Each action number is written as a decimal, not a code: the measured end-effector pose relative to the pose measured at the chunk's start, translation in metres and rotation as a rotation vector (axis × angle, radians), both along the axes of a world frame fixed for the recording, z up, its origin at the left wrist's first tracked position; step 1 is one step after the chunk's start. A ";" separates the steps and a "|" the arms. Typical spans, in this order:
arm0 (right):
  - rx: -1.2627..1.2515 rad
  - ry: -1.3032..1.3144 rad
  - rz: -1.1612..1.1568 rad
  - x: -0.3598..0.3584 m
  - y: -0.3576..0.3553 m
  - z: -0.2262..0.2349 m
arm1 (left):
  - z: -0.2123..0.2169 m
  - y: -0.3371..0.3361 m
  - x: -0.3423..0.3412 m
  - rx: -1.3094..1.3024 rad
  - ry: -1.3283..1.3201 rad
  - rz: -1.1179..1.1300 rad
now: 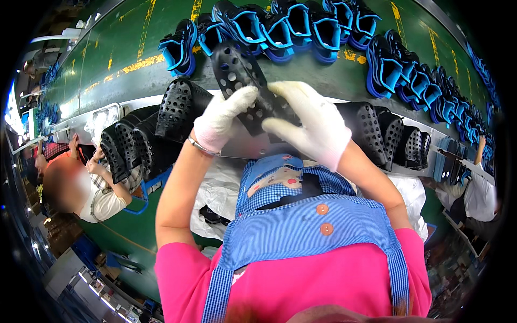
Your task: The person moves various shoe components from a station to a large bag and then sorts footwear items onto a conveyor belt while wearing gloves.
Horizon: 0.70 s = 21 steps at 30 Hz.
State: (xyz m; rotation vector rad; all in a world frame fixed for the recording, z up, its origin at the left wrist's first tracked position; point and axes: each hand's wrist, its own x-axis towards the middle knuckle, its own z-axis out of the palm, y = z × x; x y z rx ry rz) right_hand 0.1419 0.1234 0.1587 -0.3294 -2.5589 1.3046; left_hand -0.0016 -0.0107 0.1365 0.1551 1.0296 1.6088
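Note:
A black shoe-shaped insert (232,70), punched with round holes, is held up in front of me with its rounded toe pointing away. Both of my hands wear white gloves. My left hand (223,116) grips its left side, thumb over the top and fingers partly hidden behind. My right hand (312,118) is closed round its rear right part, which shows dark between thumb and fingers. Similar black perforated inserts stand in a row left of my hands (180,110) and right of them (366,129).
Beyond my hands, black shoes with bright blue linings (245,27) line a green surface with yellow markings (142,32), continuing to the right. White plastic sheeting (221,188) lies below my left forearm. Co-workers sit at the left (107,196) and right (479,196).

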 end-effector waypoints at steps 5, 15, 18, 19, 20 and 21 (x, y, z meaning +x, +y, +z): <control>0.113 -0.076 -0.124 -0.059 -0.011 -0.012 | 0.007 0.001 -0.057 -0.006 0.210 0.134; 0.215 -0.233 -0.135 -0.166 0.001 -0.017 | -0.025 0.009 -0.188 -0.040 0.086 -0.280; 0.231 -0.352 -0.144 -0.176 0.012 -0.046 | -0.040 0.019 -0.224 -0.236 0.107 -0.399; 0.235 -0.430 -0.124 -0.179 0.015 -0.055 | -0.052 0.018 -0.243 -0.342 0.356 -0.388; 0.237 -0.503 -0.100 -0.184 0.017 -0.063 | -0.064 0.018 -0.262 -0.447 0.609 -0.370; 0.241 -0.554 -0.060 -0.186 0.018 -0.071 | -0.077 0.020 -0.280 -0.513 0.892 -0.434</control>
